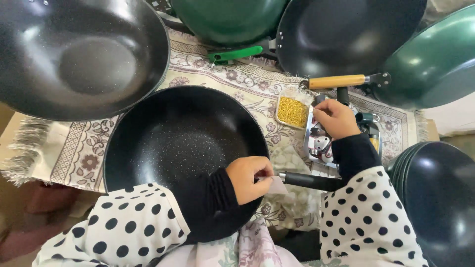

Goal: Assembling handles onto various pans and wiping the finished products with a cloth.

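Two hands busy w/ black pan handle fitting.
L hand fingers pinch pale tag by handle; R hand fingers closed in parts tray (contents unclear); next, I'd judge, needs a fastener.

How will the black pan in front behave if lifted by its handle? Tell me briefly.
The black pan is probably stiff and fairly heavy, being wide and deep. With one long handle, it would likely tip bowl-down. Its rounded body may rock on the patterned cloth.

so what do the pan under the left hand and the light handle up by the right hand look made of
The pan looks like metal with a black speckled non-stick coating: fine pale flecks and a dull sheen. The light handle looks like wood, tan and matte, ending in a dark metal bracket. Neither material is certain from the look alone.
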